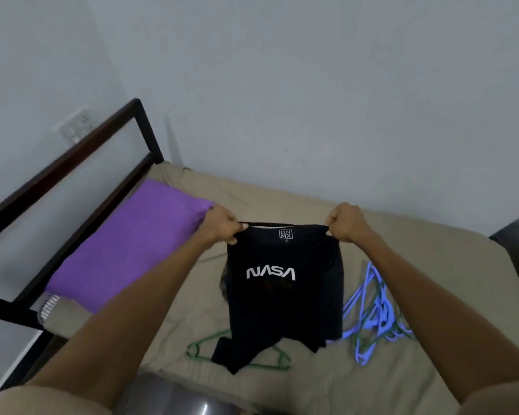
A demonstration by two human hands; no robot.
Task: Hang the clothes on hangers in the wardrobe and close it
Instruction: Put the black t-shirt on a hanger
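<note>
Above the bed (402, 235), a black shirt (285, 295) hangs in the air, held up by its shoulders: the left hand (222, 224) pinches the fabric at one side of the collar and the right hand (348, 223) grips the other side, both fists clenched on the cloth. Its lower hem trails onto the mattress, partly covering a green hanger (198, 350) that lies beneath it. A heap of blue hangers (372, 313) sits just beside the shirt, near the right forearm. A purple pillow (126, 244) rests by the bed frame. No wardrobe shows, and the shirt is not yet on a hanger, so the job looks to be at an early stage.
</note>
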